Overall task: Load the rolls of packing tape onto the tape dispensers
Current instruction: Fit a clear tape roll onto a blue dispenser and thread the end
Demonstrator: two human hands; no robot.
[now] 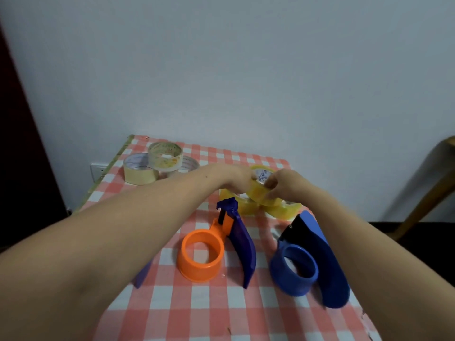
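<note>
Right now both of my hands reach far out over the bench [187,313], beyond the two dispensers standing nearer me: the blue dispenser [310,264] on my right and the orange dispenser [204,257] just left of it, both with bare drums. A group of pale rolls [152,166] sits well apart at the far left corner. Between my hands is the yellow roll [258,190], held over the other yellow rolls [283,210]; I cannot tell whether it touches them. My left hand [236,178] grips its left side and my right hand [283,183] pinches its right edge, fingers curled on it. I judge this step to be freeing one roll. I should lift it clear of the pile, find the loose end, then bring it back and seat its core squarely over a drum.
</note>
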